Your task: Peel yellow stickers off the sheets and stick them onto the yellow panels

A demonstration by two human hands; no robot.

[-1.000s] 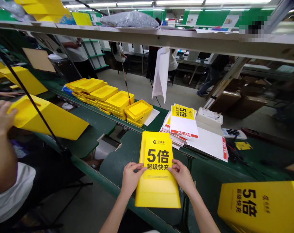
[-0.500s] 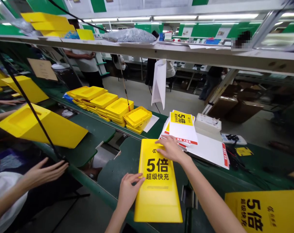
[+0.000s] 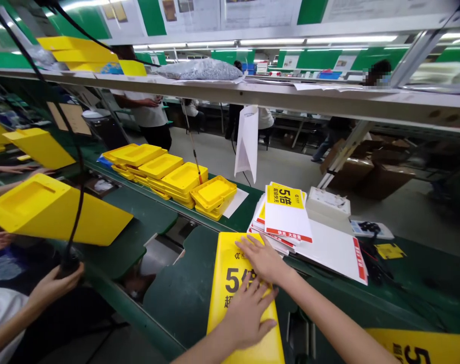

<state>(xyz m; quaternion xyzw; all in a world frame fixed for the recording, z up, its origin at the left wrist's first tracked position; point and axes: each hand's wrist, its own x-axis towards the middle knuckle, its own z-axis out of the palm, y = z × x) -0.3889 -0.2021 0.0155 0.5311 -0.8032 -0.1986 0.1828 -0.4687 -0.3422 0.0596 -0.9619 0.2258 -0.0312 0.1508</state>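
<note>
A yellow box-like housing (image 3: 220, 323) with black "5倍" lettering lies before me on the dark green worktop (image 3: 172, 283). My left hand (image 3: 248, 311) rests across its middle with the fingers spread, covering much of the lettering. Just beyond, my right hand (image 3: 260, 257) lies flat near the far end of the housing, fingers stretched out and palm down. The two hands are close together, and neither grips anything. Behind the housing is a stack of printed sheets (image 3: 286, 212), white with yellow and red print.
Yellow trays (image 3: 184, 179) are piled along the back of the bench. Another yellow housing (image 3: 415, 346) lies at lower right. To the left, a co-worker's hand (image 3: 58, 285) holds a black corded tool (image 3: 68, 260) beside a yellow housing (image 3: 100, 215). A shelf (image 3: 214, 91) crosses above.
My left hand has moved from the housing's left edge onto its printed face. My right hand has flattened at the far end. The co-worker's hand has closed around the black tool.
</note>
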